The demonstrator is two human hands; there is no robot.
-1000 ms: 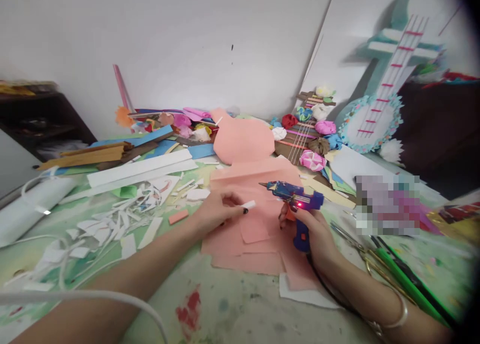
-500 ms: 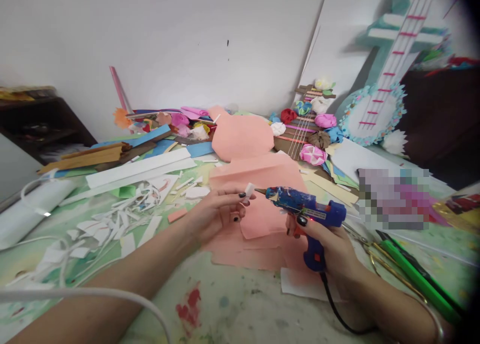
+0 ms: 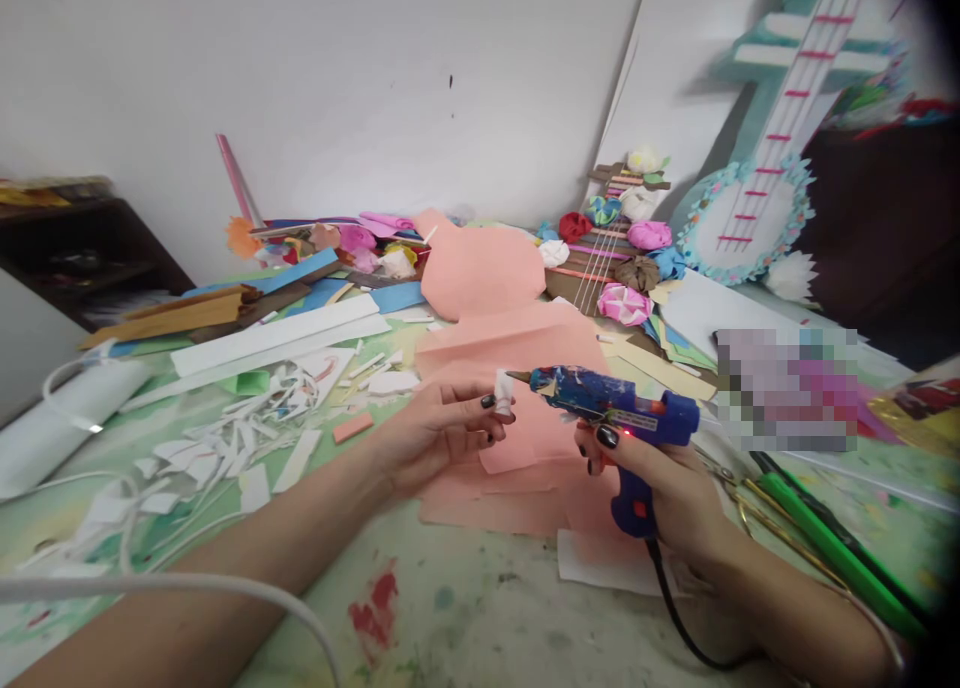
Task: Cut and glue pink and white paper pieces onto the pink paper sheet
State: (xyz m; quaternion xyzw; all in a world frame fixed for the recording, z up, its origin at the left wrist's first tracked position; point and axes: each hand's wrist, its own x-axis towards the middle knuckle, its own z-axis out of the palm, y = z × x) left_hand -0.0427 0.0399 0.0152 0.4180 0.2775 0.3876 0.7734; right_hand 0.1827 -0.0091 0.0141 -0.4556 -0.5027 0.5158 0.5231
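My right hand (image 3: 645,478) is wrapped round a blue hot glue gun (image 3: 592,398), fingers at its trigger and a small red light glowing on its side. The gun's nozzle points left, at or very near the top of a small white strip (image 3: 504,393). Between thumb and fingers my left hand (image 3: 450,423) pinches that strip upright. Whether the nozzle touches it I cannot tell. Below both hands lie sheets of salmon-pink paper (image 3: 517,343), with a rounded pink shape (image 3: 484,273) behind them.
White paper scraps (image 3: 217,448) and a pink block (image 3: 352,428) lie left. Scissors (image 3: 739,498) and a green-handled cutter (image 3: 832,553) lie right. Paper flowers (image 3: 626,303) and a teal lute-shaped model (image 3: 750,218) stand behind. A white cable (image 3: 225,585) crosses the near left.
My left hand has turned the white strip from lying flat to upright and lifted it. The glue gun has moved right and down, and its nozzle now meets the strip's top edge or nearly so.
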